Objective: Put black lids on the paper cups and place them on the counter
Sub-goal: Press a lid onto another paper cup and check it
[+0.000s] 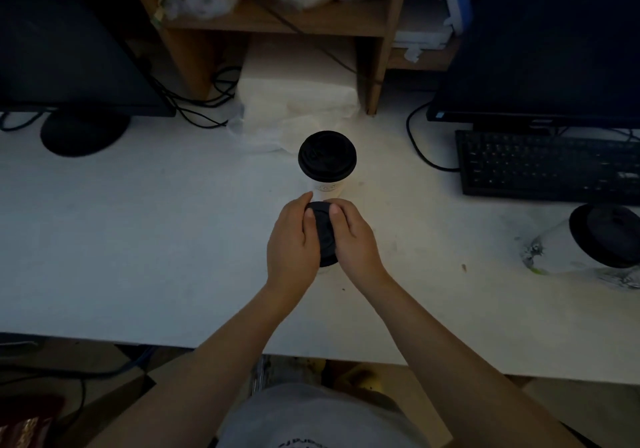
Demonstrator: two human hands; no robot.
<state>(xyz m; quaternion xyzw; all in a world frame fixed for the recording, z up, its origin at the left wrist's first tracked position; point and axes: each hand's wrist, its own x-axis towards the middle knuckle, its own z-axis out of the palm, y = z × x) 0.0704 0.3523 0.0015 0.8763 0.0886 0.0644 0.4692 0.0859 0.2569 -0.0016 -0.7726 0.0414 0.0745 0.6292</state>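
A white paper cup (327,187) with a black lid (327,156) stands upright in the middle of the white counter (138,239). Just in front of it, both my hands press on a second black lid (323,236). My left hand (292,243) wraps its left side and my right hand (355,239) its right side, thumbs on top. The cup under this lid is hidden by my hands. A stack of black lids (604,234) in a clear plastic sleeve lies on its side at the right.
A black keyboard (547,167) and a monitor (554,38) stand at the back right, another monitor with a round foot (83,132) at the back left. A wooden shelf (277,21) and a white bag (298,101) sit behind the cups, with cables around.
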